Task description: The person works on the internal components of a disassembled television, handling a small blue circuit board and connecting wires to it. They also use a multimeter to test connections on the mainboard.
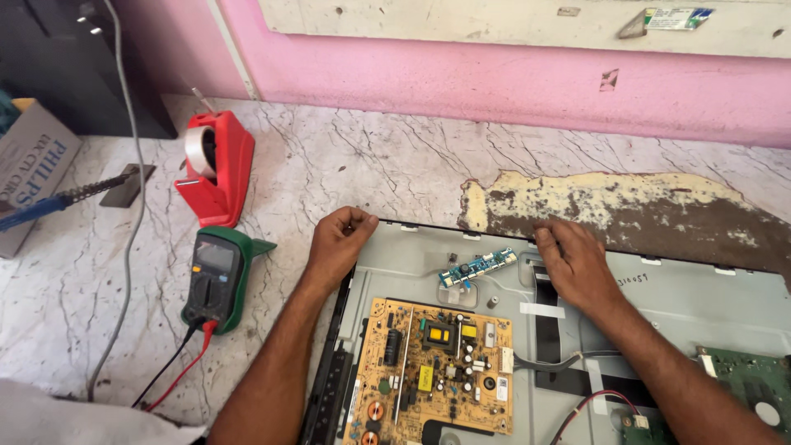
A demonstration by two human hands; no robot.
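Observation:
An opened flat television panel (659,297) lies face down on a marbled worktop, its grey metal back showing. My left hand (338,243) grips the panel's far left corner, fingers curled over the edge. My right hand (573,264) rests on the far top edge, fingers hooked over the black frame. A yellow power board (437,367) with capacitors and coils sits in the panel between my arms. A small blue strip board (478,265) lies near the far edge. A green board (754,383) shows at the right.
A green-cased multimeter (216,276) with red and black leads lies left of the panel. Behind it stands a red tape dispenser (218,169). A soldering iron (62,202) and a cardboard box (29,169) are at the far left. The pink wall (494,82) bounds the back.

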